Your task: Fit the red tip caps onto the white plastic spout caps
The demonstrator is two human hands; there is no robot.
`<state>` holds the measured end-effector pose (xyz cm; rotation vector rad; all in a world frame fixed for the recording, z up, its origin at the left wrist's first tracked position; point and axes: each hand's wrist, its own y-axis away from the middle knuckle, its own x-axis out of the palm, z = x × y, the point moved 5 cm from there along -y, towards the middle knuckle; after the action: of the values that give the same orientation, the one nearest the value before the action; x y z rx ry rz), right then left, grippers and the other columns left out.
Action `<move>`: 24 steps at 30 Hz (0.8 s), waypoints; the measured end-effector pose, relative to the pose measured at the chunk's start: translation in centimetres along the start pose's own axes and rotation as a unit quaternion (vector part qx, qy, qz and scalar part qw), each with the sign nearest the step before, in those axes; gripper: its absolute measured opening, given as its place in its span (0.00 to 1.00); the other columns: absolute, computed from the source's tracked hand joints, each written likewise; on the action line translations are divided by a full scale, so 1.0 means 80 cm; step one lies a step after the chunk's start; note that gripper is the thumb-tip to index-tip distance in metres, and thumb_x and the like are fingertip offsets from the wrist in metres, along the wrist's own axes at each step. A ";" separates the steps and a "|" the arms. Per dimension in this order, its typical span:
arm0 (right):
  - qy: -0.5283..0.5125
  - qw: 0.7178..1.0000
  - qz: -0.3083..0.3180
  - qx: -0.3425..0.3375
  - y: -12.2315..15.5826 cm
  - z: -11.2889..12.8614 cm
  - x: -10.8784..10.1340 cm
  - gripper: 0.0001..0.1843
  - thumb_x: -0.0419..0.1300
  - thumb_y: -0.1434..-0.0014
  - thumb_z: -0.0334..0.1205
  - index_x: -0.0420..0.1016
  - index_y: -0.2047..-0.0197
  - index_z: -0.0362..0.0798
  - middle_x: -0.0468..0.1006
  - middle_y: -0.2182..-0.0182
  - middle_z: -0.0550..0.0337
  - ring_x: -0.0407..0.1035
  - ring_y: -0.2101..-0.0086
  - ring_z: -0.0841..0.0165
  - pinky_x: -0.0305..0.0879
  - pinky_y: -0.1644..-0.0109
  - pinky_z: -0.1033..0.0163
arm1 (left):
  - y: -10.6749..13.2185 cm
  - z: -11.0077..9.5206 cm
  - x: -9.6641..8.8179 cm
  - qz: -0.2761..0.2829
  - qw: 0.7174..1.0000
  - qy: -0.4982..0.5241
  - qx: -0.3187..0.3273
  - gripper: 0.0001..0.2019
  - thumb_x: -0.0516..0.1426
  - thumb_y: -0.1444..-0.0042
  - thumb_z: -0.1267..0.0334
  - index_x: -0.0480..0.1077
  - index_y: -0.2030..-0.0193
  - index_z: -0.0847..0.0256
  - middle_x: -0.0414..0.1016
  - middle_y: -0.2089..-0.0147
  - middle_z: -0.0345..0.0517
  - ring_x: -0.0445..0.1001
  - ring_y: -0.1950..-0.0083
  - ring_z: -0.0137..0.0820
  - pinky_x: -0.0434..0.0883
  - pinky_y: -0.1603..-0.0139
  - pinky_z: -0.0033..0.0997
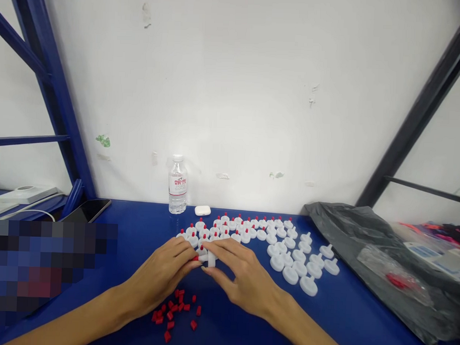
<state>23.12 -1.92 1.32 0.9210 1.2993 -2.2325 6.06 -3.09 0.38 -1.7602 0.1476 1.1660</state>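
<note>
Over the middle of the blue table, my right hand (245,273) pinches a white plastic lid with a nozzle (211,260), turned on its side so that the nozzle points left. My left hand (162,271) is closed on a small red cap (196,258) at the nozzle's tip. How far the cap sits on the tip is hidden by my fingers. Just beyond my hands stand rows of white lids with red caps on their nozzles (245,237). Several uncapped white lids (290,275) are grouped to the right. Loose red caps (170,315) lie scattered below my left hand.
A water bottle (177,187) and a small white case (202,210) stand by the wall. At the right lies a grey plastic bag (348,247), with a clear bag of red pieces (400,280) on it. A phone (89,209) rests at the left.
</note>
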 end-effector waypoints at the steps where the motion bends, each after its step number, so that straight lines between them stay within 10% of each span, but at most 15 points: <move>1: 0.006 1.000 0.005 -0.008 0.000 0.002 0.001 0.24 0.59 0.33 0.39 0.66 0.35 0.51 0.76 0.46 0.52 0.71 0.47 0.63 0.70 0.42 0.55 | 0.001 -0.002 0.000 0.006 1.000 0.004 0.005 0.12 0.47 0.29 0.65 0.70 0.60 0.59 0.74 0.65 0.43 0.70 0.63 0.31 0.70 0.59 0.31; 10: 0.011 0.995 -0.032 -0.096 0.005 0.022 0.009 0.29 0.55 0.31 0.36 0.55 0.30 0.51 0.77 0.45 0.50 0.73 0.46 0.62 0.73 0.42 0.57 | 0.021 -0.008 0.013 0.075 0.988 0.121 -0.064 0.13 0.40 0.30 0.69 0.64 0.60 0.59 0.71 0.64 0.45 0.70 0.66 0.31 0.70 0.64 0.30; 24: -0.029 0.996 -0.056 -0.057 0.007 0.025 0.018 0.27 0.57 0.32 0.38 0.59 0.32 0.52 0.76 0.44 0.53 0.74 0.46 0.64 0.72 0.42 0.62 | 0.013 -0.018 0.003 0.036 0.991 0.126 -0.036 0.12 0.41 0.31 0.69 0.62 0.61 0.58 0.70 0.67 0.44 0.70 0.68 0.31 0.67 0.68 0.28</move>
<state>21.75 -3.98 0.64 0.7539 1.4692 -2.2236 6.56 -4.64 -0.40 -1.9766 0.3263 1.0061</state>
